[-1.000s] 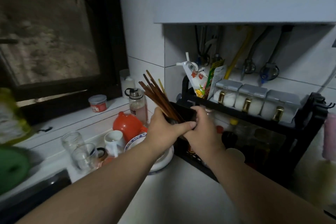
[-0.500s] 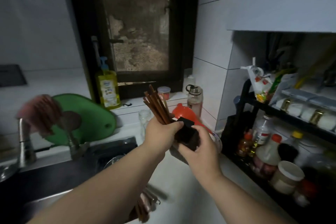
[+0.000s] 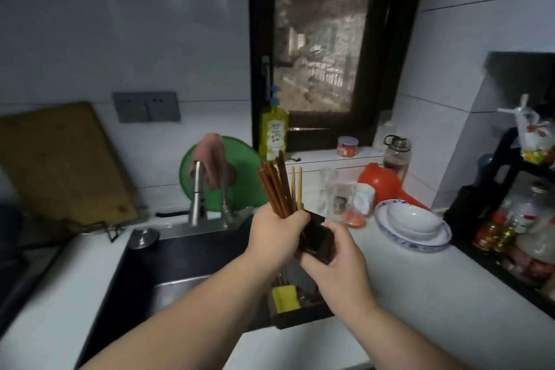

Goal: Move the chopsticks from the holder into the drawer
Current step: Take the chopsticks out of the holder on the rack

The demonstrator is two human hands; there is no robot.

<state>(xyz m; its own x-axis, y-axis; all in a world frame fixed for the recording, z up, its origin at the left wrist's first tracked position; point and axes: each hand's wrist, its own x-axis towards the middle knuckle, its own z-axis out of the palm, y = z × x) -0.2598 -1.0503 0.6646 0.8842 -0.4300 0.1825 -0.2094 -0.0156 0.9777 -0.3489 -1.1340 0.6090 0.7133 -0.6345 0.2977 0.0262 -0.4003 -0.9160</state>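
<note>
The person has turned away from the black spice rack [image 3: 507,165] at the right, where the holder stood a second ago, and now faces the sink [image 3: 192,258] and window. Both hands have come along with the load, so the holder [image 3: 319,240] is off its shelf and held in the air over the sink's right edge, above a small caddy with a yellow sponge [image 3: 286,299].

The left hand [image 3: 277,233] is wrapped around the bundle of chopsticks [image 3: 277,189] just above the holder's mouth; its grip is closed on them, fingers curled round the reddish-brown sticks and the two paler ones beside them. Their tips fan upward toward the dish soap bottle [image 3: 273,132]. The right hand [image 3: 338,252] cups the dark holder from below and the side, its grip clamped around the body.

The sticks' lower ends look to be still inside the holder, though the left hand hides the mouth. I'd judge the pull-out is about to happen: one hand to lift, the other to keep the holder back. No drawer is in sight anywhere on the worktop [image 3: 420,279], so it has yet to be found and opened. A loose stick could slip into the sink if the bundle isn't held tight.
</note>
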